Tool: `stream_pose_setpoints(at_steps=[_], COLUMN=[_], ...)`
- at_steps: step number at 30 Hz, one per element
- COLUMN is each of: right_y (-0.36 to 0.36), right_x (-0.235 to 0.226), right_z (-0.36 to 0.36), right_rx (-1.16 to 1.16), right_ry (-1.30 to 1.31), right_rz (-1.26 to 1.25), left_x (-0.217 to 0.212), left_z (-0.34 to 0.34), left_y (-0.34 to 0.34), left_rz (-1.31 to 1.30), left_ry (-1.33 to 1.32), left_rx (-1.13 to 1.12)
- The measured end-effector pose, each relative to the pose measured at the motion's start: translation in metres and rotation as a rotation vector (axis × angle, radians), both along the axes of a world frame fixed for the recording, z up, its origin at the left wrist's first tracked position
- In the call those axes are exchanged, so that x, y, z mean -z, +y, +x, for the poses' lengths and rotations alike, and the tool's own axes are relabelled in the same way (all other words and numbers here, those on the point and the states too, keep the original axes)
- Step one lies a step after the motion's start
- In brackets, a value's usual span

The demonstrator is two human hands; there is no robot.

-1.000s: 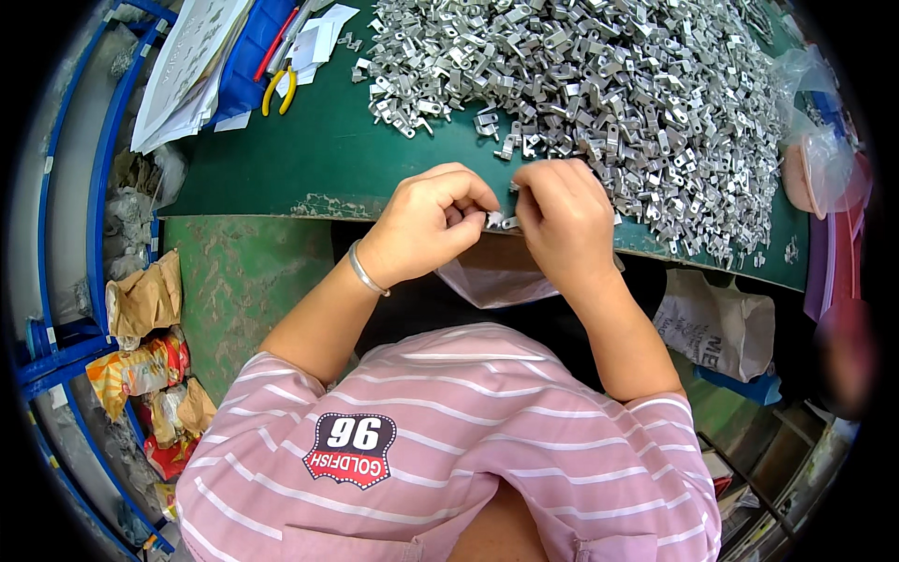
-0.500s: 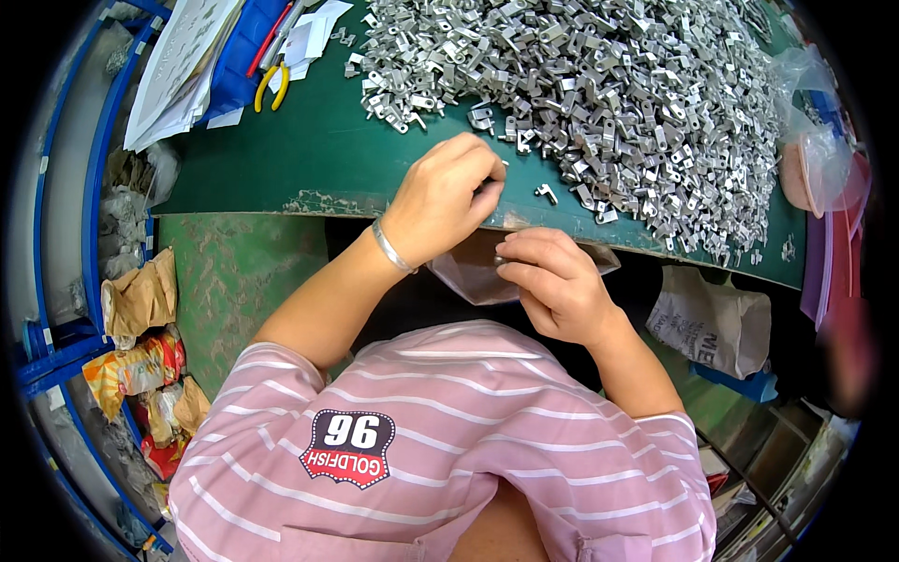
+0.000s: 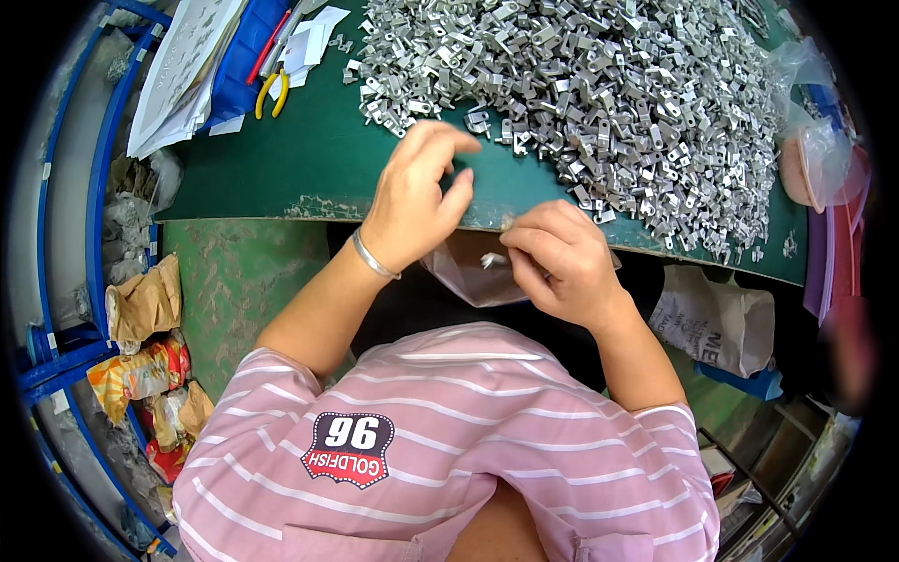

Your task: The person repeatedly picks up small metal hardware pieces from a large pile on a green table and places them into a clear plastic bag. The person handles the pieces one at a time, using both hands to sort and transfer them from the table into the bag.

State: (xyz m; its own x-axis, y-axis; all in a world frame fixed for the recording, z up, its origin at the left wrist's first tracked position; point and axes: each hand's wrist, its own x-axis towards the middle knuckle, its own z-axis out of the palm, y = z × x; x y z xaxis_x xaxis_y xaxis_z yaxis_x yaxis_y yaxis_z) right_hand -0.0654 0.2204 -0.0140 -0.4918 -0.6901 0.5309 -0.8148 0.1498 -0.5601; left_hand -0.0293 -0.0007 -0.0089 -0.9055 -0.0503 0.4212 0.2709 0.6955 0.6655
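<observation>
My left hand (image 3: 421,192), a silver bangle on its wrist, is over the table's near edge. Its thumb and fingers are apart, with nothing visible between them. My right hand (image 3: 565,267) is just beyond the edge, fingers pinched together. A small metal part (image 3: 507,224) shows faintly at its fingertips. Below the edge, between my hands, hangs an open, see-through plastic bag (image 3: 473,277). A blurred, light metal piece (image 3: 493,260) appears in its mouth. Past my hands, a large heap of small silver metal brackets (image 3: 618,94) covers much of the table.
On the green table (image 3: 272,169), yellow-handled pliers (image 3: 273,94) lie by a blue tray (image 3: 245,66) and papers (image 3: 178,66). Plastic bags (image 3: 813,169) are at the right edge. A pale sack (image 3: 716,318) stands under the table; blue shelving (image 3: 94,187) is at the left.
My left hand has drawn back left and its fingers have spread. My right hand has moved up slightly. A blurred piece now shows in the bag's mouth; the loose bracket near the edge is no longer visible.
</observation>
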Motion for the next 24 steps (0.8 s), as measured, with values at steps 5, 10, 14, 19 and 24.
stream_pose_setpoints(at_steps=[5, 10, 14, 19, 24], right_y=[-0.046, -0.060, -0.032, -0.005, 0.014], right_x=[-0.003, -0.003, -0.008, 0.000, 0.010], right_z=[-0.025, -0.026, -0.010, -0.003, -0.001], right_rx=[0.278, 0.347, 0.243, 0.159, 0.368], right_ry=[0.301, 0.351, 0.258, 0.089, 0.015], right_rz=[0.134, 0.291, 0.276, 0.090, -0.152], left_x=[0.006, 0.011, 0.006, 0.007, 0.003], left_z=[-0.036, -0.034, -0.010, 0.008, 0.016], left_y=[0.000, -0.001, 0.004, 0.010, 0.008], left_rz=[-0.224, -0.256, -0.165, -0.020, 0.167], left_ry=[0.079, 0.084, 0.017, 0.056, -0.108], left_rx=[-0.010, 0.022, 0.130, 0.184, 0.077])
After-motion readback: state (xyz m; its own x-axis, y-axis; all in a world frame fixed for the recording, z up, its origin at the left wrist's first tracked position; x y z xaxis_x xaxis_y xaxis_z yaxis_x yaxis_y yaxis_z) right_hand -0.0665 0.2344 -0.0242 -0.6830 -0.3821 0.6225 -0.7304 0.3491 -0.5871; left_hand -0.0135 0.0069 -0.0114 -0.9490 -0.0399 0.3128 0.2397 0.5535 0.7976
